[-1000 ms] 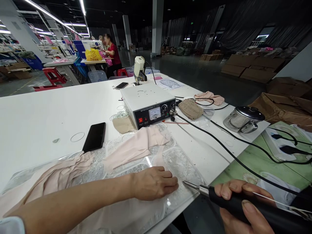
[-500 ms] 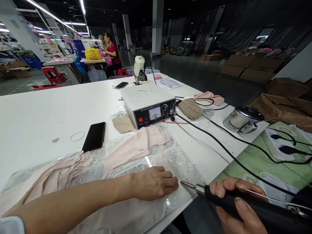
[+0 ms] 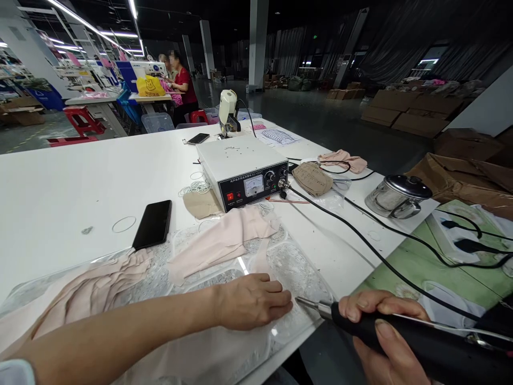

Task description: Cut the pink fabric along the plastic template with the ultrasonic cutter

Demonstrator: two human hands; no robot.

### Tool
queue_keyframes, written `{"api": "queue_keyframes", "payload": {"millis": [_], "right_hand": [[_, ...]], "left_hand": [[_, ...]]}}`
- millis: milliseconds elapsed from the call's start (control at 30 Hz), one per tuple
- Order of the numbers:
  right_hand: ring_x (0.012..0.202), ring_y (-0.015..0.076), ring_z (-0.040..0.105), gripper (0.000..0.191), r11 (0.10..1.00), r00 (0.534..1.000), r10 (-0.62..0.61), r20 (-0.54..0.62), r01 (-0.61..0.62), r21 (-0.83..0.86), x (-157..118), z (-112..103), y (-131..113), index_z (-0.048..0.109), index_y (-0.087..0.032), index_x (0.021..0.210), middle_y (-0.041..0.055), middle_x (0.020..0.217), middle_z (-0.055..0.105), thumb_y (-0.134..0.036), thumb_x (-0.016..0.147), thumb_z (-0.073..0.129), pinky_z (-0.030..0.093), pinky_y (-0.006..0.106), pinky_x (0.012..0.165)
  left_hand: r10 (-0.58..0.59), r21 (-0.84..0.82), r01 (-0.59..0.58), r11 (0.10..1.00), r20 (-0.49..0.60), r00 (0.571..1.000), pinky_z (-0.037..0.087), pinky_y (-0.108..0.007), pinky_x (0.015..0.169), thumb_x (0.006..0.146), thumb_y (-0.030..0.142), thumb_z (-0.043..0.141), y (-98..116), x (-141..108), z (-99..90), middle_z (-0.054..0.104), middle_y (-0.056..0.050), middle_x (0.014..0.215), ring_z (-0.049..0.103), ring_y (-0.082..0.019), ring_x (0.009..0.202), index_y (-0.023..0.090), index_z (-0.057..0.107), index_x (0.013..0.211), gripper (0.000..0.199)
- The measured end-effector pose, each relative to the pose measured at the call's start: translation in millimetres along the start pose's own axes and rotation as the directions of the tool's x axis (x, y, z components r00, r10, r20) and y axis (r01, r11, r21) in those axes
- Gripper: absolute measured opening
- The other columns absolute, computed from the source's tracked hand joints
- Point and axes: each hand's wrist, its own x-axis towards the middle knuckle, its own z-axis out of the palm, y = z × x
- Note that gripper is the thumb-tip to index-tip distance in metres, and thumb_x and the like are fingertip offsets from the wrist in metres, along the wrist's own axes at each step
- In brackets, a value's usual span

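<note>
Presently, the right hand (image 3: 390, 345) is wrapped around a black tool (image 3: 435, 342), whose metal tip (image 3: 310, 305) points to the left hand (image 3: 254, 302) and lies just beside its fingers. The left hand rests with bent fingers on the clear mat (image 3: 298, 272); I cannot tell if it pinches something. Behind it, pale pink cloth (image 3: 224, 243) lies on the mat, before the control box (image 3: 244, 166) on the white counter (image 3: 80, 187).

- The handheld tool (image 3: 436, 345) was matt black, its tip (image 3: 316, 306) shiny metal.
- The pink cloth (image 3: 216, 243) looked smooth and matt.
- The transparent sheet (image 3: 296, 270) looked like glossy plastic.
- The smartphone screen (image 3: 152, 224) was glossy.
- The tabletop (image 3: 60, 198) looked smooth.
</note>
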Motion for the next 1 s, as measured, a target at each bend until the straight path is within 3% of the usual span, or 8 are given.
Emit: {"api": "queue_keyframes", "payload": {"millis": [233, 600, 833, 1000], "right_hand": [[0.058, 0.0121, 0.051, 0.012, 0.998, 0.997, 0.042, -0.061, -0.040, 0.037, -0.3, 5.7, -5.8, 0.056, -0.021, 0.087, -0.0007, 0.074, 0.051, -0.025, 0.079, 0.064, 0.053, 0.032, 0.051], [0.058, 0.0125, 0.053, 0.007, 0.998, 0.998, 0.038, 0.042, -0.040, 0.049, -0.6, 4.1, -4.2, 0.056, -0.022, 0.087, 0.0001, 0.075, 0.055, -0.020, 0.081, 0.060, 0.055, 0.033, 0.053], [0.061, 0.0128, 0.053, 0.010, 0.997, 1.000, 0.018, -0.011, -0.017, 0.081, 0.2, 4.8, -4.7, 0.056, -0.022, 0.091, -0.0001, 0.076, 0.052, -0.023, 0.081, 0.061, 0.054, 0.032, 0.053], [0.059, 0.0123, 0.055, 0.008, 0.996, 0.998, 0.019, 0.061, -0.024, 0.083, 0.6, 3.9, -0.9, 0.056, -0.023, 0.091, -0.0001, 0.077, 0.053, -0.024, 0.084, 0.061, 0.056, 0.033, 0.054]], "left_hand": [[0.003, 0.005, -0.003, 1.000, -0.017, 1.000, 0.044, -0.028, 0.071, 0.099, 0.012, 0.047, 0.1, -0.7, 0.4, 0.065, -0.010, 0.113, 0.057, -0.016, 0.090, 0.012, 0.063, 0.114, 0.022], [-0.010, -0.013, 0.010, 1.000, -0.013, 1.000, 0.042, -0.028, 0.070, 0.100, 0.012, 0.046, 1.1, -0.7, 3.1, 0.065, -0.011, 0.114, 0.057, -0.016, 0.088, 0.010, 0.061, 0.118, 0.024], [-0.014, -0.020, 0.014, 1.000, -0.014, 1.000, 0.043, -0.029, 0.072, 0.101, 0.011, 0.041, 2.5, -0.7, 1.4, 0.063, -0.011, 0.119, 0.058, -0.016, 0.087, 0.008, 0.060, 0.120, 0.027], [-0.025, -0.030, 0.025, 0.999, -0.012, 1.000, 0.044, -0.029, 0.074, 0.101, 0.010, 0.040, 2.9, -0.4, -1.1, 0.064, -0.012, 0.114, 0.058, -0.016, 0.088, 0.007, 0.059, 0.119, 0.027]]}}
